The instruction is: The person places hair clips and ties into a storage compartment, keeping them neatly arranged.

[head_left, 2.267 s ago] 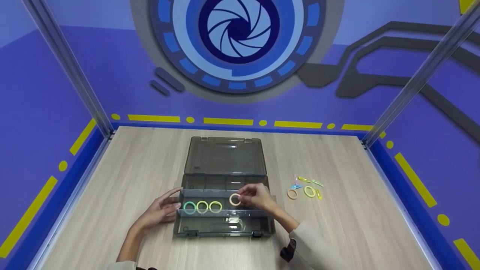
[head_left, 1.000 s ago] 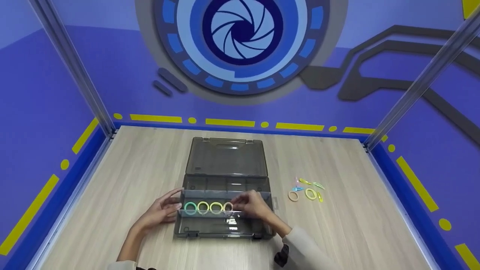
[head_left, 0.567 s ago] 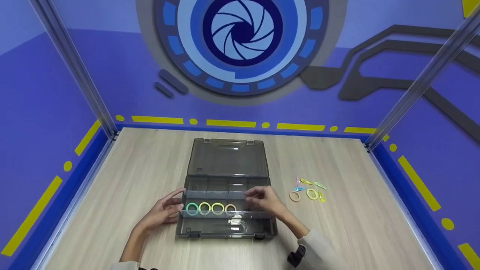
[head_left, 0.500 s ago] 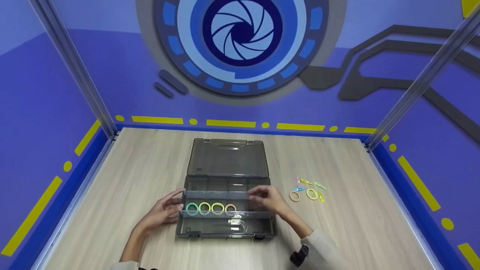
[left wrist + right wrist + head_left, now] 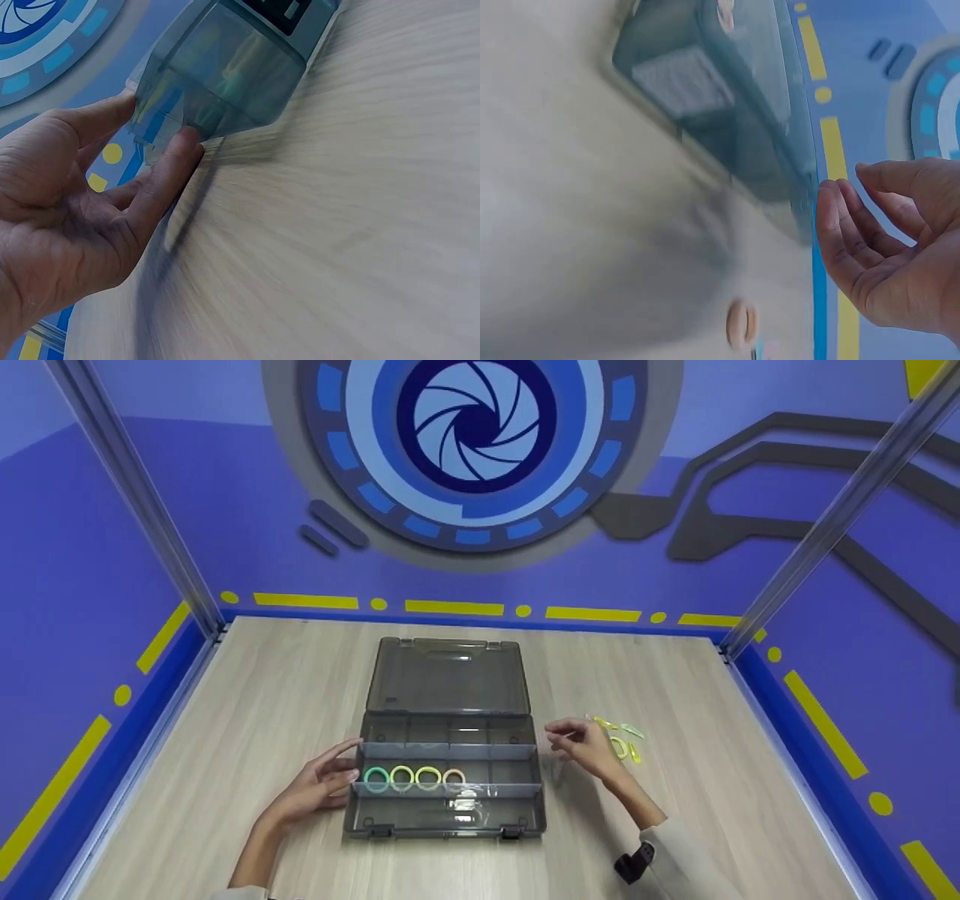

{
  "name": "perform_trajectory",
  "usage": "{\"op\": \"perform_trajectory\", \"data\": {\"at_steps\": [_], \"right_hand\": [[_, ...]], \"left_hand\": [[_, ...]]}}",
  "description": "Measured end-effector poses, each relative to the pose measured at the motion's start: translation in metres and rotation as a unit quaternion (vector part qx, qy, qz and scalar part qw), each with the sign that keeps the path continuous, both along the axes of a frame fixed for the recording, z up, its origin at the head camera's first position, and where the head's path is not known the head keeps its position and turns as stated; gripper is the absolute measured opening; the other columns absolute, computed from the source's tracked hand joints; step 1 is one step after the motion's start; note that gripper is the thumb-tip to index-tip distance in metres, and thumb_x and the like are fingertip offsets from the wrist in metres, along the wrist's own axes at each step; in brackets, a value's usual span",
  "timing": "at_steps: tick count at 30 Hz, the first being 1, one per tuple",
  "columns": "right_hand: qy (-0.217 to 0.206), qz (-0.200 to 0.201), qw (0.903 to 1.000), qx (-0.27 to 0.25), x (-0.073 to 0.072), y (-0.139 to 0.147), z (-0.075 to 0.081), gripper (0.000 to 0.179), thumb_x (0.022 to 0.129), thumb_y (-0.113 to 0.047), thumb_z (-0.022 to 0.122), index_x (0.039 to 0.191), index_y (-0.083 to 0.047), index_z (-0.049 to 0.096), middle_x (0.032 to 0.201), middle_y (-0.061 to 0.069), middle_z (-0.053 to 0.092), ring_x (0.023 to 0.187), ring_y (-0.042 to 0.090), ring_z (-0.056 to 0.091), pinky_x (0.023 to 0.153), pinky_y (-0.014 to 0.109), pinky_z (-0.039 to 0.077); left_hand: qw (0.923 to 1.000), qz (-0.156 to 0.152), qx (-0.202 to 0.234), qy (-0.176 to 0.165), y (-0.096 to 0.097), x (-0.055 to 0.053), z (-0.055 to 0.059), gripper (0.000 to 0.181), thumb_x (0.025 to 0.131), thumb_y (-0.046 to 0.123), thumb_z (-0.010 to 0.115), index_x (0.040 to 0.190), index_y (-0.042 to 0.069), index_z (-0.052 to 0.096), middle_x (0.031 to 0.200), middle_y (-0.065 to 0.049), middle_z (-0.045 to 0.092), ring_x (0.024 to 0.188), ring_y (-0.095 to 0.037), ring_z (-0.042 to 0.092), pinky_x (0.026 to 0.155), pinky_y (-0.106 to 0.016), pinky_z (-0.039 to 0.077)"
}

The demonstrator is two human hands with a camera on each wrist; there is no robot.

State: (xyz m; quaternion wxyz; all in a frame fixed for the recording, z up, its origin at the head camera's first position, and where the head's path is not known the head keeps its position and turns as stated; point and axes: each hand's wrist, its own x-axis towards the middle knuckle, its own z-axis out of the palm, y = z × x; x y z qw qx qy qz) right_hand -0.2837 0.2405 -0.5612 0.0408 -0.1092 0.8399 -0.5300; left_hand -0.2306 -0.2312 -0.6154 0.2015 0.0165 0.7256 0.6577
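A smoky clear plastic organizer box (image 5: 442,814) lies with its lid (image 5: 450,679) folded back. In its middle row stand a green hair tie (image 5: 367,780), two yellow hair ties (image 5: 402,767) and a peach hair tie (image 5: 454,770), side by side. My left hand (image 5: 315,785) touches the box's left side with extended fingers, seen too in the left wrist view. Between the box and the loose pieces, my right hand (image 5: 589,746) hovers with loosely bent fingers and holds nothing. Another peach hair tie (image 5: 736,324) shows on the table in the right wrist view; in the head view the hand hides it.
Right of the box lie a yellow hair tie (image 5: 625,748), a light green hair clip (image 5: 632,731) and yellow hair clips (image 5: 634,753), partly behind my right hand. Clear dividers (image 5: 487,751) split the box into rows. Blue panels (image 5: 465,585) enclose the wooden table (image 5: 285,682).
My right hand set the peach hair tie in the middle row, let go, and moved right, out of the box toward the loose pieces. The left hand stays at the box's side.
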Motion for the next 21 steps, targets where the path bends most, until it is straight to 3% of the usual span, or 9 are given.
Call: {"op": "perform_trajectory", "data": {"at_steps": [4,11,14,21], "right_hand": [[-0.011,-0.030,0.9995,-0.001,-0.005,0.019,-0.001,0.026,0.096,-0.003,0.068,0.114,0.016,0.067,0.093,0.025,0.073,0.073,0.015,0.070,0.058,0.024,0.058],[0.022,-0.095,0.9937,0.055,-0.015,0.047,-0.012,0.017,0.093,-0.002,0.071,0.106,0.009,0.074,0.097,0.024,0.075,0.080,0.017,0.070,0.060,0.016,0.053],[0.008,-0.113,0.9913,0.067,-0.016,0.054,-0.019,0.015,0.093,0.001,0.069,0.105,0.009,0.074,0.095,0.023,0.074,0.079,0.021,0.070,0.057,0.016,0.053],[-0.042,-0.145,0.9860,0.071,-0.014,0.063,-0.032,0.015,0.091,0.006,0.064,0.103,0.011,0.072,0.089,0.018,0.072,0.068,0.014,0.065,0.055,0.021,0.054]], "left_hand": [[0.9999,-0.003,-0.007,0.008,-0.001,0.001,0.000,0.064,0.105,0.026,0.060,0.161,0.018,0.031,0.147,-0.028,0.045,0.122,-0.030,0.063,0.099,-0.053,0.055],[1.0000,-0.004,-0.005,0.005,-0.002,0.001,0.001,0.064,0.104,0.027,0.060,0.161,0.018,0.032,0.146,-0.029,0.045,0.122,-0.030,0.064,0.099,-0.054,0.055],[1.0000,-0.005,-0.008,0.001,-0.002,0.001,0.002,0.064,0.104,0.027,0.060,0.161,0.018,0.032,0.146,-0.029,0.045,0.121,-0.030,0.064,0.099,-0.053,0.055],[0.9999,-0.001,-0.012,0.005,-0.001,0.002,0.003,0.063,0.104,0.027,0.060,0.161,0.019,0.033,0.148,-0.029,0.043,0.122,-0.032,0.063,0.099,-0.055,0.055]]}}
